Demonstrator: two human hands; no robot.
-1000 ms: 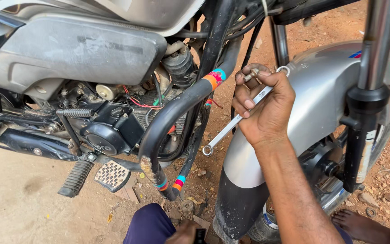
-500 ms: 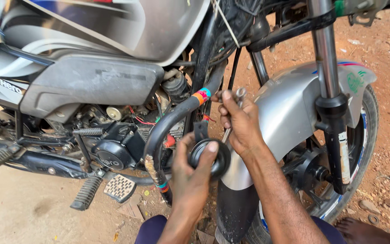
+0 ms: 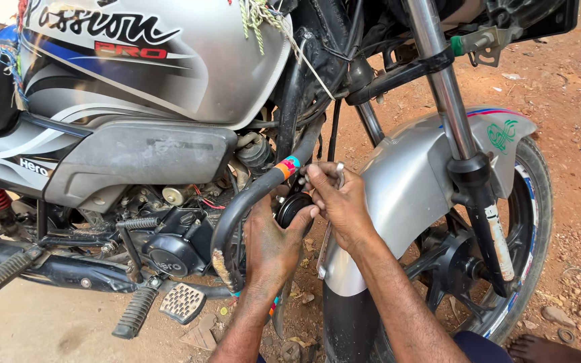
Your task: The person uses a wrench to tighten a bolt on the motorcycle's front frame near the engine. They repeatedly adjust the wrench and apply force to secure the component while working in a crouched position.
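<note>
Left hand (image 3: 274, 242) cupped — round black horn (image 3: 292, 207)

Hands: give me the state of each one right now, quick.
Left hand: cupped around the round black part behind the crash guard, holding it.
Right hand: fingers closed on a metal spanner.

A: Where does the view look from?

B: One camera only, worn on the person's head, so no second view shares anything. It looks down and forward at the motorcycle's side, from close in.

A: How close?

B: Close enough that the silver fuel tank (image 3: 163, 60) is cut off by the top edge. The front wheel (image 3: 506, 269) sits right, the footpeg (image 3: 8, 269) far left, and both forearms enter from the bottom edge.
</note>
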